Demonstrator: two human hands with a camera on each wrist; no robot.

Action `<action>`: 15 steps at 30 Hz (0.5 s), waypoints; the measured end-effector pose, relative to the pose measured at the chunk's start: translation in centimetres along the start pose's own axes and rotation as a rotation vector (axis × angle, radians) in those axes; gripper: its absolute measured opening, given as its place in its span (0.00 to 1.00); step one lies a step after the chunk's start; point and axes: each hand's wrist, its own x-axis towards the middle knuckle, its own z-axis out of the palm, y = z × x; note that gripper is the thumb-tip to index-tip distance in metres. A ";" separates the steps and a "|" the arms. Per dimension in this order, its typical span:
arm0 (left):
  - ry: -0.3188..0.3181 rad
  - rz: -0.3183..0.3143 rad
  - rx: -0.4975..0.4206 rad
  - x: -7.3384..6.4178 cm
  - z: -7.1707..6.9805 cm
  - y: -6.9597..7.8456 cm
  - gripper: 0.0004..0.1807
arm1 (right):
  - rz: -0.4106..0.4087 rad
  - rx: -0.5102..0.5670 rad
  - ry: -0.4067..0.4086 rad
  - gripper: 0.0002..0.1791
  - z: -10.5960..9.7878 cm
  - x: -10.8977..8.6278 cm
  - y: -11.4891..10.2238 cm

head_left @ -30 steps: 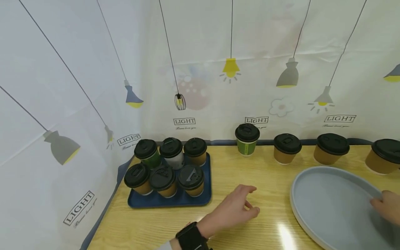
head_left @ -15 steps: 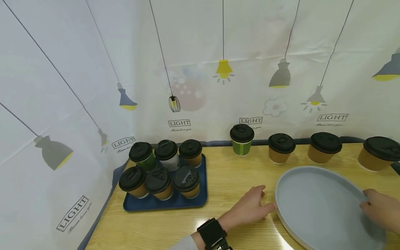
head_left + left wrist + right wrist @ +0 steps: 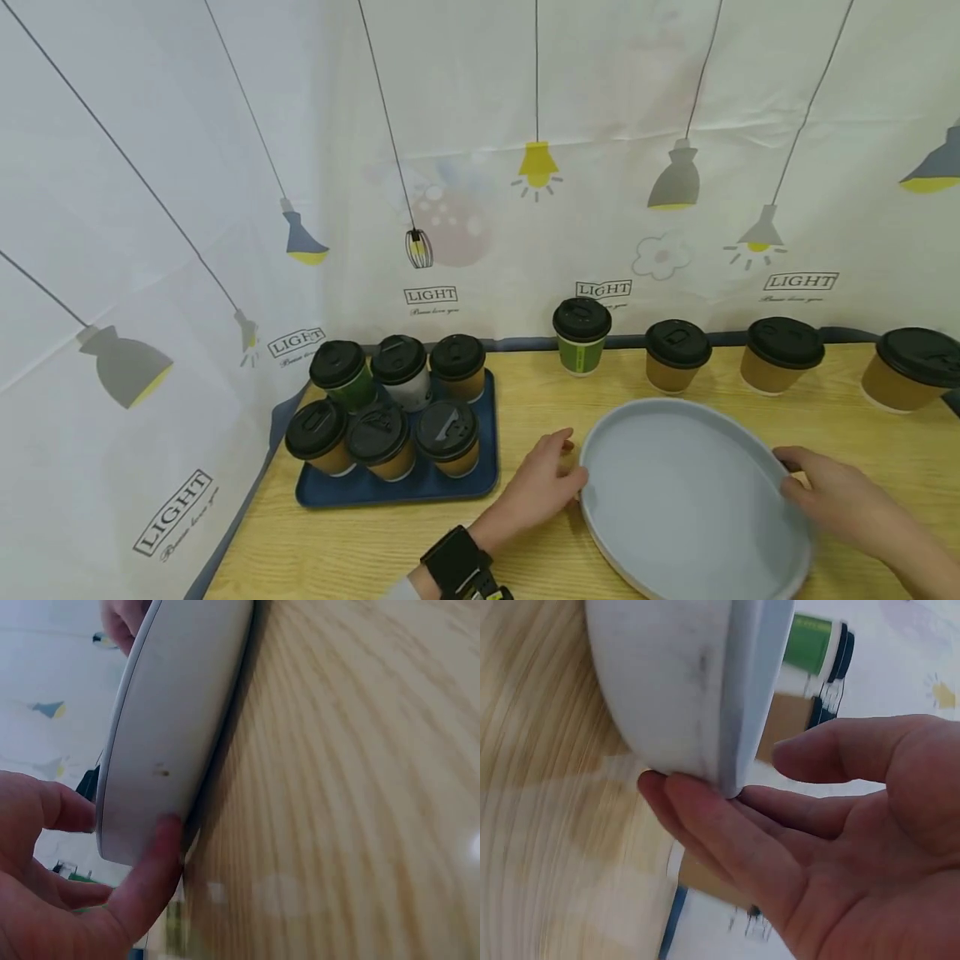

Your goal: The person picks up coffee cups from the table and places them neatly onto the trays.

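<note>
A large round grey tray [image 3: 690, 492] lies at the right front of the wooden table, its face bare. At its left edge is my left hand [image 3: 538, 483], wearing a black wrist device. The left wrist view shows the left thumb at the rim and a finger against the pale side wall [image 3: 172, 712]. My right hand [image 3: 840, 500] holds the opposite edge. In the right wrist view its fingers [image 3: 727, 832] touch the outer wall from below, and the thumb [image 3: 832, 750] reaches over the rim side.
A blue rectangular tray [image 3: 487, 467] at left carries several black-lidded paper cups. Along the back edge stand a green cup [image 3: 581, 354] and several brown cups [image 3: 672, 375], [image 3: 772, 375], [image 3: 903, 387]. A printed cloth [image 3: 480, 208] hangs behind the table.
The round tray has slid left across the table with my right hand on its edge. My left hand, earlier apart from the tray, now touches its left edge.
</note>
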 end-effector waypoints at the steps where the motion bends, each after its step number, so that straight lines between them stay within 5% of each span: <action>1: 0.017 0.013 0.030 -0.1 -0.4 -0.2 0.36 | -0.019 0.017 0.008 0.25 0.1 0.2 -0.5; 7: 0.097 0.047 0.106 -1.1 -2.3 -1.3 0.32 | -0.058 0.136 0.044 0.27 1.0 1.6 -2.9; 15: 0.153 -0.003 -0.128 -2.1 -2.8 -2.0 0.32 | -0.092 0.188 0.133 0.26 1.4 3.5 -4.1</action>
